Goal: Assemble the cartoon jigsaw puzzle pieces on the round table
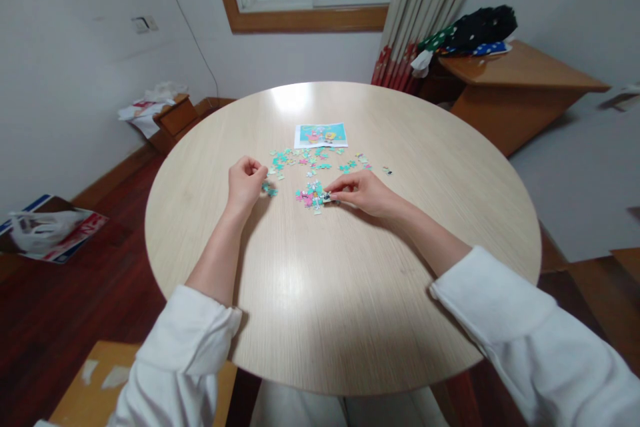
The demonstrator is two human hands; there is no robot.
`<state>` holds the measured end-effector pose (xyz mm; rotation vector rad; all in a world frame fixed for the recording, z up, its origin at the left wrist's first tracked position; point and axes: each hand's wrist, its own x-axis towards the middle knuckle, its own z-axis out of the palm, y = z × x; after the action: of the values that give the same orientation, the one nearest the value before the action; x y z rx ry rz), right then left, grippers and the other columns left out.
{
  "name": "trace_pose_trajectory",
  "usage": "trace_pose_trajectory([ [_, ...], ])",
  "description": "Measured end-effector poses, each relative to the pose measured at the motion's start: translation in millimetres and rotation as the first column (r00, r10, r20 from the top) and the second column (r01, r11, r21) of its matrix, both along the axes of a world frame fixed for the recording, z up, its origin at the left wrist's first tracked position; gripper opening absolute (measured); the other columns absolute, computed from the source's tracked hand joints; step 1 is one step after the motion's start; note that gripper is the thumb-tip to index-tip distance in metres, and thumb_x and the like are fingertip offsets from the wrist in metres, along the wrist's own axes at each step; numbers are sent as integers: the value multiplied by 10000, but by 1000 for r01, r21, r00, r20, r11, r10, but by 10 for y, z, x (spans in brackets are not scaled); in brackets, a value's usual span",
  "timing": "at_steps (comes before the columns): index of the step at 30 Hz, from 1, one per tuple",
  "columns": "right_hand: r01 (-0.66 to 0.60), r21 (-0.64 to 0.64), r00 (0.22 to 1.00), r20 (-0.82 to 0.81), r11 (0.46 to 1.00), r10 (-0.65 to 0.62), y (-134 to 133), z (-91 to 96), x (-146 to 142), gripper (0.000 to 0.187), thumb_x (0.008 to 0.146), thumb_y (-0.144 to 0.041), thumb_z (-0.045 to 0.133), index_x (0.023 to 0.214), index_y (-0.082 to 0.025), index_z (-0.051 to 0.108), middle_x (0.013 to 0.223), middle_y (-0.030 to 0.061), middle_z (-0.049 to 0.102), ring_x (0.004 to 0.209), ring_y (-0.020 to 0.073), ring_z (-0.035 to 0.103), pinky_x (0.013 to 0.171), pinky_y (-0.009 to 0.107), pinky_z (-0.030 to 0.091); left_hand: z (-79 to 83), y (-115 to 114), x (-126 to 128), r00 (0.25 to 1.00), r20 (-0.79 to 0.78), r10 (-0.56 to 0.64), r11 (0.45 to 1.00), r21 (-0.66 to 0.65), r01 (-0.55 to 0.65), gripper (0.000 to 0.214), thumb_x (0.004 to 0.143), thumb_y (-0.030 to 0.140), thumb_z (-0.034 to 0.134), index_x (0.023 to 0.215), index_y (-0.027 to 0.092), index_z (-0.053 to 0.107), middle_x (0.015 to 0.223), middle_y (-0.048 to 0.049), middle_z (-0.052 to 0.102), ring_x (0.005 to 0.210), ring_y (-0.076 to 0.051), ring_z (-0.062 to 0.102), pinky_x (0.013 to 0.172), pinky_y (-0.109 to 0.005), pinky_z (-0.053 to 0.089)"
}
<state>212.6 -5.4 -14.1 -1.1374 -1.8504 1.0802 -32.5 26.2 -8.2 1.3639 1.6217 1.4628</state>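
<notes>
On the round table (300,293) a small cluster of joined jigsaw puzzle pieces (311,196), pink, teal and white, lies in front of me. At its right edge my right hand (367,192) pinches a dark-and-pale puzzle piece (327,198) between thumb and fingers. My left hand (245,181) is to the left of the cluster, fingers curled together; whatever they hold is hidden. Several teal pieces (271,191) lie just beside that hand. Beyond both hands loose puzzle pieces (285,159) are scattered, below a printed picture card (321,136) with a pink and a yellow cartoon figure.
One stray piece (387,171) lies off to the right. Past the table stand a wooden desk (525,73) with dark cloth on it, a curtain (425,0) and a window. A wooden stool (75,387) is at lower left, and a plastic bag (45,230) on the floor.
</notes>
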Motion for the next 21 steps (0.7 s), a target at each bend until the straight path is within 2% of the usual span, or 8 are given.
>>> trace_pose_trajectory([
  [8,-20,-8,1000,12,1000,20,-18,13,-2,180,711,-256,686,818,-139,772,787,77,728,693,150,623,701,329,515,3,-5,-1,1000,0,5,1000,-3,-5,136,610,88,553,547,180,475,501,53,467,500,-83,411,490,-204,293],
  [14,-9,19,1000,-3,1000,9,-21,16,-3,253,724,-323,708,906,-162,779,825,74,722,706,149,599,688,332,501,-10,4,-12,1000,-11,-7,1000,5,7,127,608,104,554,554,184,471,516,46,471,515,-91,426,499,-206,305],
  [21,-20,-22,1000,-11,1000,20,-13,5,-1,244,703,-353,731,835,-153,776,805,84,726,710,160,624,695,336,513,3,-4,-3,1000,-19,-7,1000,5,7,120,608,106,548,554,183,473,521,43,472,518,-89,419,501,-207,308],
])
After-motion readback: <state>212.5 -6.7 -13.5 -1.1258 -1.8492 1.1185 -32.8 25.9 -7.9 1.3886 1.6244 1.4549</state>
